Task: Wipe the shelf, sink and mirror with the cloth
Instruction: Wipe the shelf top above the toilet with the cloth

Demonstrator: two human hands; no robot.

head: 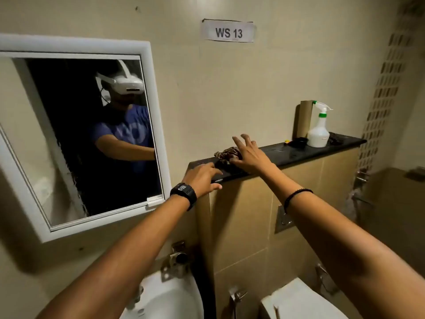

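Observation:
A dark stone shelf (299,151) runs along the wall at chest height. A crumpled brown patterned cloth (226,153) lies near its left end. My right hand (249,153) hovers over the cloth with fingers spread, touching or just above it. My left hand (202,178) rests flat on the shelf's left front edge, fingers extended, holding nothing. A white-framed mirror (76,134) hangs on the wall at left. The white sink (165,298) shows at the bottom, below my left arm.
On the shelf's right part stand a white spray bottle (318,130), a cardboard tube (303,118) and a small black dish (297,142). A tap (178,257) sits above the sink. A toilet (301,300) is at bottom right, with a flush plate (283,218) on the tiled wall.

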